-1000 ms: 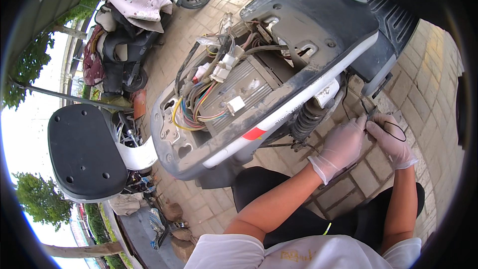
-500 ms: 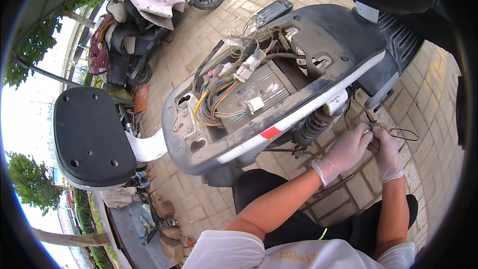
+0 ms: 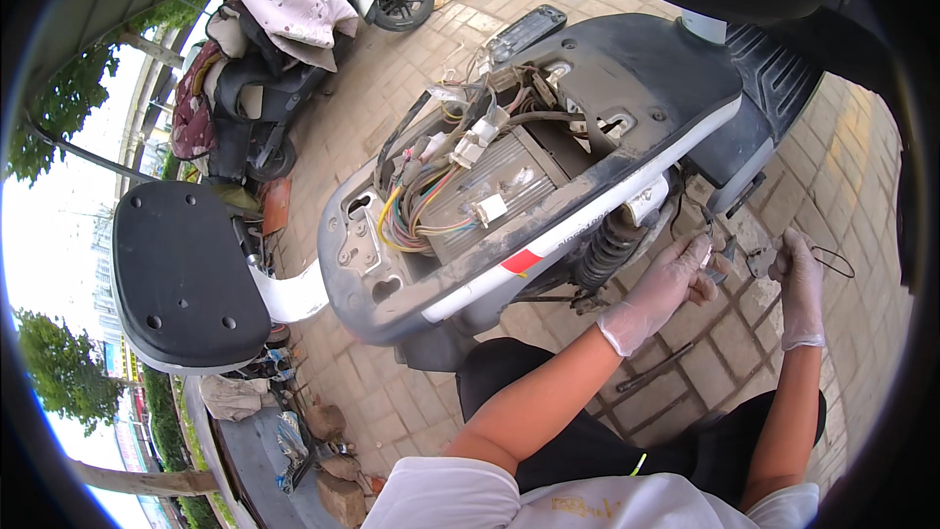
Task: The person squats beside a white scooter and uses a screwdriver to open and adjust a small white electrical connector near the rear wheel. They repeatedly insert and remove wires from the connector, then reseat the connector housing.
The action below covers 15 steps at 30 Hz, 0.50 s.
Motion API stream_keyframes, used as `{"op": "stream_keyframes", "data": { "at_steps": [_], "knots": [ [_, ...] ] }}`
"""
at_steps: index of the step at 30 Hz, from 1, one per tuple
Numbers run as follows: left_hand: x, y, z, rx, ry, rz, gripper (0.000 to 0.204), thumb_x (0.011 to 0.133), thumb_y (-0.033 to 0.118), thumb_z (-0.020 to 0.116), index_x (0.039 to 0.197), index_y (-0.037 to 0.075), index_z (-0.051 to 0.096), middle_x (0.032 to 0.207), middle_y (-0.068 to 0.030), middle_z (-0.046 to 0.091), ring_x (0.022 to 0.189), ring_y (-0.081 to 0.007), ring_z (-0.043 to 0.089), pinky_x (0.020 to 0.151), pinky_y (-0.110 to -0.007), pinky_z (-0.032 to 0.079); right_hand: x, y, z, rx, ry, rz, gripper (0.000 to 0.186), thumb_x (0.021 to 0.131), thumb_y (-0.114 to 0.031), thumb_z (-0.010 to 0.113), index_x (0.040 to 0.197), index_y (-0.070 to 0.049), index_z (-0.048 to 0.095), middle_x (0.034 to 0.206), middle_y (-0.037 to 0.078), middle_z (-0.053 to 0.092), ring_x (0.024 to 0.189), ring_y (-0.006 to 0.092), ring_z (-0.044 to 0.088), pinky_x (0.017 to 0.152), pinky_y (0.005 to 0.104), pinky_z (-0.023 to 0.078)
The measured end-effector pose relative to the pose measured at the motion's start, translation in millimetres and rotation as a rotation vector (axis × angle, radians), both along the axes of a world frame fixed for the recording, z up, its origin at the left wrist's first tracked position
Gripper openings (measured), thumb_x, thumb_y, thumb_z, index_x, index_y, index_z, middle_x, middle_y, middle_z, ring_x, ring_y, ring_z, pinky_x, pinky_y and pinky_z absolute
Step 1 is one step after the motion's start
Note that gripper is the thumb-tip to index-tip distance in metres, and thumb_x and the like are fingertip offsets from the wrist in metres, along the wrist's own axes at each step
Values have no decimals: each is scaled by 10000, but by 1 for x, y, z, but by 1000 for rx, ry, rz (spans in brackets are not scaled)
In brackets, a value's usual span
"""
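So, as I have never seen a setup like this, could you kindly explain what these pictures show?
Of course. There is no robot: a person works in thin gloves. Every picture comes from one fisheye camera on the head, looking down, so straight edges bend. The left hand is right of the spring on a scooter; what its fingers hold is hard to make out. The right hand holds a thin black loop, perhaps cord or wire. The scooter's open top shows coloured wires and a ribbed box. A thin dark rod lies on the paving.
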State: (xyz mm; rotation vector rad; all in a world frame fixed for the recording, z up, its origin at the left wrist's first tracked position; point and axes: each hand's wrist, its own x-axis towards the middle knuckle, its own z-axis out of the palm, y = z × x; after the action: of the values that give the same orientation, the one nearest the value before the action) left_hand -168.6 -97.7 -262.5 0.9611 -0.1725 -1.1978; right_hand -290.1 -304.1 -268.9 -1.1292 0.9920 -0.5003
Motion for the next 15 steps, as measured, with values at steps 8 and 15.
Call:
{"op": "stream_keyframes", "data": {
  "at_steps": [8, 15],
  "knots": [
    [-1, -1, -12, -235, 286, -8, 429, 1008, 196, 562, 1382, 4, 473, 1184, -126, 635, 974, -216, 635, 875, -388, 513, -21, 13, 25, -456, 514, 333, 374, 954, -296, 560, 750, 2, 656, 605, 27, 534, 577, 112, 495, 569, 316, 426],
    [-4, -1, 3, -136, 220, -9, 445, 961, 96, 613, 1373, -11, 482, 1203, -132, 624, 984, -223, 643, 919, -395, 520, -26, 15, 32, -693, 562, 469, 303, 931, -274, 623, 895, 13, 710, 689, 153, 634, 676, 331, 612, 669, 403, 491]
  ]
}}
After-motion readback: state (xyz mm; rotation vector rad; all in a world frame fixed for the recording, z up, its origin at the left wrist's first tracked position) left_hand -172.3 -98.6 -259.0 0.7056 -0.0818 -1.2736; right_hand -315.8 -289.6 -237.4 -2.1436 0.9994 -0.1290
